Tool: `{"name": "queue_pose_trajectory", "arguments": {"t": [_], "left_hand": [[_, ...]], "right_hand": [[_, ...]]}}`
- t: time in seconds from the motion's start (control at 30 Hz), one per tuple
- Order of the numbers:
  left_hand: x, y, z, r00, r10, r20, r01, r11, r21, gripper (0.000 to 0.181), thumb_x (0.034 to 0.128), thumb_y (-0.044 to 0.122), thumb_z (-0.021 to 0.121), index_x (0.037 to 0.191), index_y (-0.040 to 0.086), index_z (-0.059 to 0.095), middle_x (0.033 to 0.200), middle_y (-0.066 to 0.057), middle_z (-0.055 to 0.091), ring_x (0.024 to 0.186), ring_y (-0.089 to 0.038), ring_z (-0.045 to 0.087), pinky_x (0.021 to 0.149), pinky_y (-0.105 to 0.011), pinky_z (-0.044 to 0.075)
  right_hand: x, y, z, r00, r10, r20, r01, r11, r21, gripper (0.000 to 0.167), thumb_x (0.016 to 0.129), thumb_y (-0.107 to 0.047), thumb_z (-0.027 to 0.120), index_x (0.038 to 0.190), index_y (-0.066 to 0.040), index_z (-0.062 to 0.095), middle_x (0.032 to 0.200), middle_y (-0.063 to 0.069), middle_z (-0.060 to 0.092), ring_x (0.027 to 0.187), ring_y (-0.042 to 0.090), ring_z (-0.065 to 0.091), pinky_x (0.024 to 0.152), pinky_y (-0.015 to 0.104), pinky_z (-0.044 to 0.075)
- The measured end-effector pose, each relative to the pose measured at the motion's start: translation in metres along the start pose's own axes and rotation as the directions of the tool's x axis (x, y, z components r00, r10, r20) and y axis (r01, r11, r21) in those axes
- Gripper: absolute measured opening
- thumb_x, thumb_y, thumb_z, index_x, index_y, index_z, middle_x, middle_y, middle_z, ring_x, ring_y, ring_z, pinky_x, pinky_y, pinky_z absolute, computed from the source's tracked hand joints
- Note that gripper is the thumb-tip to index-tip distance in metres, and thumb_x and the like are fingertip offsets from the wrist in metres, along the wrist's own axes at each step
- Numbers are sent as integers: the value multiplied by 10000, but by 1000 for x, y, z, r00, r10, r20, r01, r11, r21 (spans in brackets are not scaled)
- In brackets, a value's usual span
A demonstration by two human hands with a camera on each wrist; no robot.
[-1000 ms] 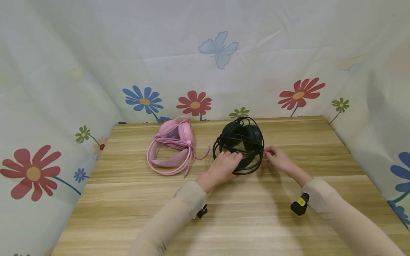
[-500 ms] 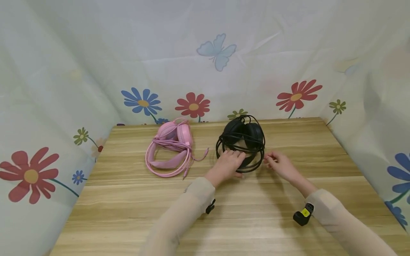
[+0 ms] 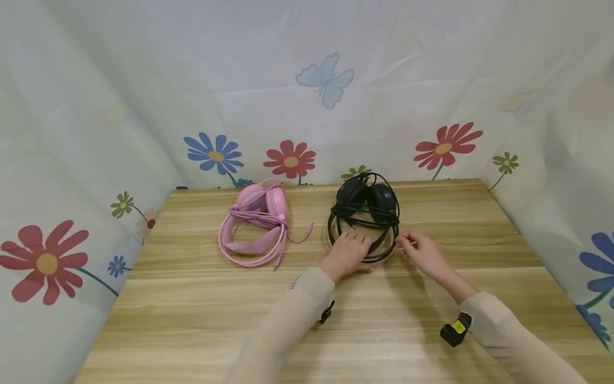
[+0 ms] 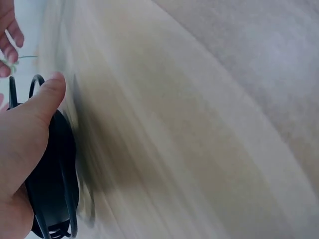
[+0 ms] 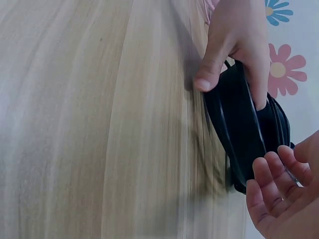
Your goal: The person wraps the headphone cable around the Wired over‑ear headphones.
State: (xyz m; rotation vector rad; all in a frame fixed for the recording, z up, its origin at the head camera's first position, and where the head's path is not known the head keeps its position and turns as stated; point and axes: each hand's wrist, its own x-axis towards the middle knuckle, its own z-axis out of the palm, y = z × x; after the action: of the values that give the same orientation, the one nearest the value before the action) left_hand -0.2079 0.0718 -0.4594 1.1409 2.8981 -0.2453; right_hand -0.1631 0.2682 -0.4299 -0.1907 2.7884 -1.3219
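A black over-ear headset (image 3: 382,204) with its cable looped around it lies on the wooden table, earcups toward the back. Its headband (image 5: 241,119) passes between the thumb and fingers of my left hand (image 3: 349,252), which grips it loosely; the thumb sticks out on the near side. In the left wrist view, part of the headset (image 4: 55,184) shows behind that hand. Close by the headset's right edge, my right hand (image 3: 423,257) has thumb and forefinger bent toward each other at the cable loops. Whether anything thin is between those fingertips is unclear.
To the left lies a pink headset (image 3: 256,246) with its cable bundled around it and two plug ends loose. The wooden table (image 3: 374,336) ends at a white curtain (image 3: 144,80) printed with flowers and a butterfly. Black wrist cameras (image 3: 453,333) hang under the sleeves.
My left hand has shifted right along the headband, its thumb now spread further out. The black headset has moved slightly right. My right hand stays beside its edge. The pink headset lies still.
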Motion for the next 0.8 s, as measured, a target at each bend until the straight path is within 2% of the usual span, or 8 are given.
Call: {"name": "queue_pose_trajectory", "arguments": {"t": [0.2,0.3,0.37,0.57,0.67,0.8], "left_hand": [[1,3,3,1000,-2,4,2,1000,13,653,765,647,555,1215,187,444,1198,15,522,1132,-190,475,937,-337,383],[-2,1,2,1000,18,2,-18,1000,-7,657,777,634,552,1244,189,429,1220,14,506,1147,-188,461,951,-351,387],[-4,-2,1,999,41,-9,-42,999,-31,653,792,616,549,1267,189,416,1235,13,488,1159,-189,452,962,-364,387],[-17,-16,-2,991,104,-84,-112,990,-91,634,831,527,567,1337,187,393,1277,10,458,1175,-198,454,990,-385,376],[-27,-25,-7,986,125,-114,-138,983,-117,633,838,472,588,1353,156,396,1293,-9,469,1181,-221,458,1006,-407,359],[-39,-39,-16,984,131,-123,-150,976,-159,627,845,418,605,1358,121,401,1316,-35,474,1209,-245,441,1024,-424,338]], "right_hand": [[3,-7,4,998,-58,-10,57,998,-37,261,968,-145,418,1064,53,557,996,227,630,885,359,626,699,288,528],[6,-10,5,997,-80,-10,79,994,-75,247,967,-147,421,1050,33,570,986,206,637,877,324,630,692,283,518],[7,-12,4,996,-89,-7,88,991,-101,248,968,-159,424,1055,16,576,996,199,639,889,309,629,709,321,517],[13,-20,5,991,-130,21,132,976,-175,224,958,-167,457,1065,-22,591,1017,163,644,915,292,614,756,445,496],[17,-24,7,982,-186,29,188,957,-220,198,944,-152,485,1047,-36,608,981,126,646,840,236,600,713,400,491],[22,-27,7,960,-276,49,278,922,-270,171,922,-112,520,1036,-44,628,926,78,623,740,159,528,649,321,447]]}}
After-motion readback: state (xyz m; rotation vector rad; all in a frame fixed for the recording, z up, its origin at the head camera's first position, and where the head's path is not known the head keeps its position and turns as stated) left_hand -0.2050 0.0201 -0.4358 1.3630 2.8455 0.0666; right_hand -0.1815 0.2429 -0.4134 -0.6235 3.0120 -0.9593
